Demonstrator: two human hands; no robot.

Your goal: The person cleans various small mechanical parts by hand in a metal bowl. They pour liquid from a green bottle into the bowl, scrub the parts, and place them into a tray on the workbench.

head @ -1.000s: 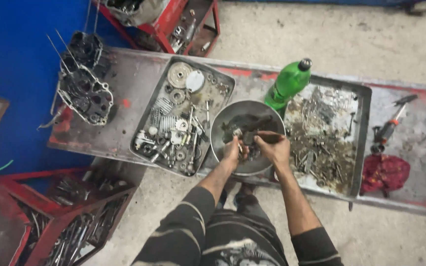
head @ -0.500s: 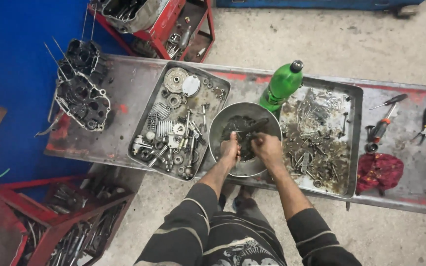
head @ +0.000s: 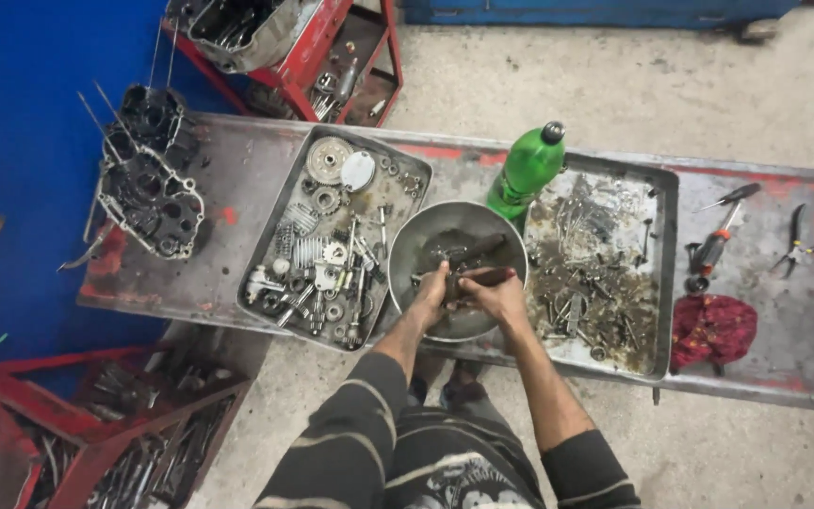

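A round metal bowl (head: 426, 238) with dark oily liquid and small parts stands on the metal workbench (head: 237, 188). Both my hands are inside it, close together. My left hand (head: 431, 286) grips a small metal part just above the liquid. My right hand (head: 489, 290) is closed on a dark brush whose handle (head: 482, 275) points right. To the left of the bowl lies a tray of clean gears and shafts (head: 332, 236). On the right a larger tray (head: 605, 264) holds dirty bolts and parts.
A green plastic bottle (head: 526, 170) stands just behind the bowl. Engine case halves (head: 148, 193) sit at the bench's left end. Screwdrivers (head: 716, 236), pliers (head: 798, 247) and a red rag (head: 714, 330) lie at the right. Red tool boxes (head: 115, 424) stand on the floor.
The view shifted slightly. My hands stayed in the bowl and moved a little against each other, the brush working on the part.
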